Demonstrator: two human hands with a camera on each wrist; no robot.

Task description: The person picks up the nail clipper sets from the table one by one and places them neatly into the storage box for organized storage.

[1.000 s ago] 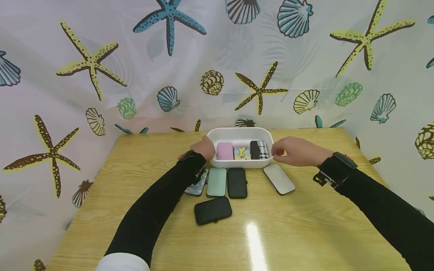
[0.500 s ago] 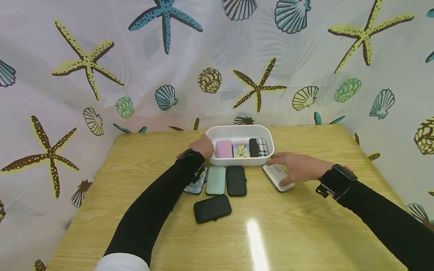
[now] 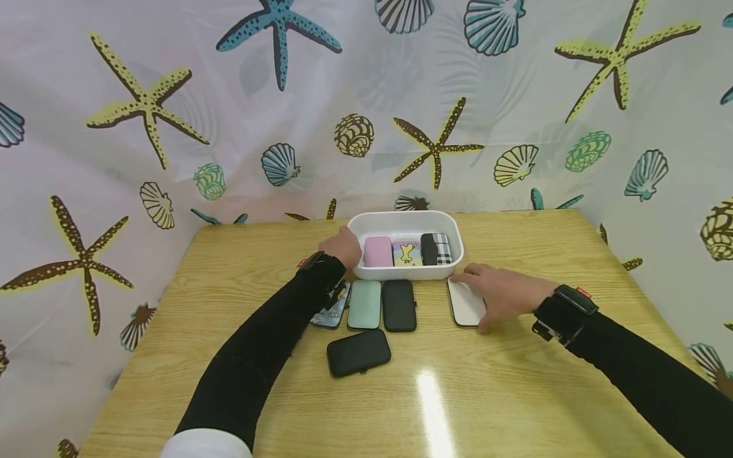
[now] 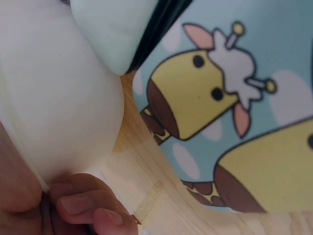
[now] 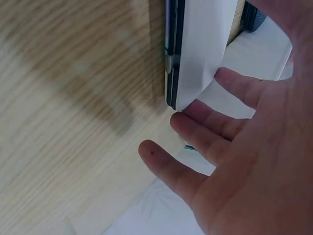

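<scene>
My left hand [image 3: 342,248] grips the left end of a white plastic bin [image 3: 403,273], its fingers [image 4: 80,203] curled at the rim in the left wrist view. My right hand [image 3: 509,289] spans a flat white clasp case [image 3: 465,302] on the table right of centre, thumb at its near end and index finger at its far end. In the right wrist view the index fingertip meets the corner of the white case [image 5: 203,49], and the other fingers [image 5: 168,166] spread beyond it. A pink case [image 3: 378,252], a cartoon-print case [image 3: 407,253] and a black-and-plaid case [image 3: 436,249] sit in the bin.
In front of the bin lie a giraffe-print case [image 4: 190,88], partly behind my left wrist in the head view, a mint case [image 3: 364,305] and a black case [image 3: 399,305]. Another black case [image 3: 359,353] lies nearer. A patterned curtain [image 3: 229,127] hangs behind the wooden table [image 3: 515,394].
My right hand has left the bin's right end and come down over the white case. The case has turned from slanted to nearly straight. The left hand stays at the bin.
</scene>
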